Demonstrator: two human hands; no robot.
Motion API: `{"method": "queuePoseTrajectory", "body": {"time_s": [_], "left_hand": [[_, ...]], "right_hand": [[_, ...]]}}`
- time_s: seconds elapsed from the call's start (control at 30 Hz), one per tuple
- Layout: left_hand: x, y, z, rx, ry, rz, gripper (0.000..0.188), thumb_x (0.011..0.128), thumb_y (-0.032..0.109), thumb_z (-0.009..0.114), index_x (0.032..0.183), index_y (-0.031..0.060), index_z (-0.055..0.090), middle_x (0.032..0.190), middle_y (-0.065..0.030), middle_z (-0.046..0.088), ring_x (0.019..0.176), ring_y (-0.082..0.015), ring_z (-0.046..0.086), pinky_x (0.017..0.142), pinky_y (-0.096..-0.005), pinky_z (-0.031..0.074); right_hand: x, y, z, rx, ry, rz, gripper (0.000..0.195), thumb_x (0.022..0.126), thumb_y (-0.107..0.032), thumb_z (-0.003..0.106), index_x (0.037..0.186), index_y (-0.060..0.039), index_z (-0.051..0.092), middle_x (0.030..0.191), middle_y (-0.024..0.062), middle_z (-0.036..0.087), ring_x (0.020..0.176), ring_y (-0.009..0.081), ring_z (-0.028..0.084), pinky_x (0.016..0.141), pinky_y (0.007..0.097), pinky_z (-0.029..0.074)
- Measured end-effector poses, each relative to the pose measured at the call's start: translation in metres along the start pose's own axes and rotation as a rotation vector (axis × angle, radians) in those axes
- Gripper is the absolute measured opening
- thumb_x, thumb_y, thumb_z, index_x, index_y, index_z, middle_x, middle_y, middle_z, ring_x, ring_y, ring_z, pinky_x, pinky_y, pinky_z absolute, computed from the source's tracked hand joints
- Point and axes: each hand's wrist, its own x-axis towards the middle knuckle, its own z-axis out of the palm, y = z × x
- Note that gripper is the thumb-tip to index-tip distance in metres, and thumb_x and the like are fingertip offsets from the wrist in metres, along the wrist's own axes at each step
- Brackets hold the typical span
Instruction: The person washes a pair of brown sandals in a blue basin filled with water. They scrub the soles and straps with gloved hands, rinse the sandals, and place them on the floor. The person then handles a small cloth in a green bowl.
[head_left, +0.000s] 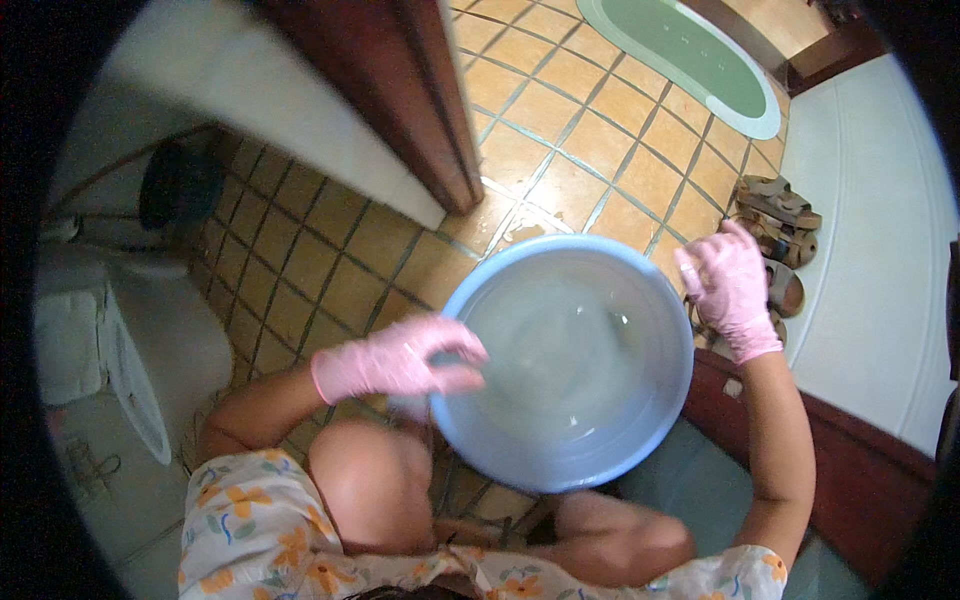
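A round blue plastic basin (679, 375) holding cloudy water stands on the tiled floor in front of me. Both my hands wear pink disposable gloves. My left hand (409, 358) is over the basin's left rim, its fingers and thumb apart with nothing visible between them; whether it touches the rim I cannot tell. To the right of the basin, my right hand (726, 289) is raised outside the rim, its fingers loosely curled and apart, and nothing shows in it. Small bright reflections show on the water.
Sandals and other shoes (780, 202) line the white wall or panel at the right. Beyond the basin lies a green oval bath mat (686, 56) with a pale border. A dark wooden door frame (442, 150) stands at upper left, and a toilet (157, 330) is at the left. Water wets the tiles (529, 221).
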Motion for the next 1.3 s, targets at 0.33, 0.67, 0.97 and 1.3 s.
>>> {"method": "queuePoseTrajectory", "body": {"time_s": [0.33,0.67,0.97,1.3], "left_hand": [[-0.367,-0.002,0.012,-0.177,1.038,-0.473,0.028,0.09,0.023,0.062,0.111,0.0051,0.067,0.095,-0.0029,0.067,0.091,-0.0131,0.061,0.083,-0.0283,0.05],[-0.623,-0.039,0.371,-0.32,1.668,-1.422,0.032,0.086,0.017,0.059,0.117,0.0117,0.066,0.109,-0.0164,0.07,0.105,-0.0354,0.065,0.092,-0.0412,0.051],[-0.653,-0.156,0.579,-0.52,1.309,-1.786,0.04,0.091,0.034,0.062,0.12,0.0071,0.066,0.119,-0.0197,0.068,0.114,-0.0382,0.062,0.096,-0.0432,0.049],[-0.625,-0.198,0.609,-0.298,1.23,-1.865,0.079,0.09,0.053,0.057,0.142,-0.0051,0.044,0.13,-0.0269,0.06,0.12,-0.0363,0.058,0.099,-0.0443,0.05]], "right_hand": [[-0.038,-0.189,-0.086,0.188,-0.068,-0.077,0.03,0.093,-0.026,0.064,0.111,-0.0029,0.068,0.114,0.0172,0.067,0.109,0.0346,0.06,0.113,0.051,0.033],[-0.055,-0.23,-0.099,0.231,-0.096,0.09,0.037,0.094,-0.027,0.057,0.12,-0.0052,0.069,0.106,0.0252,0.07,0.094,0.0381,0.067,0.085,0.0448,0.052],[-0.052,-0.172,-0.048,0.6,-0.194,0.226,0.034,0.1,-0.024,0.057,0.117,0.005,0.062,0.11,0.0149,0.067,0.098,0.0243,0.061,0.092,0.0369,0.048],[-0.085,-0.219,-0.068,0.582,-0.313,0.254,0.039,0.103,-0.027,0.053,0.115,0.0083,0.065,0.109,0.0168,0.071,0.094,0.0199,0.064,0.085,0.0355,0.05]]}}
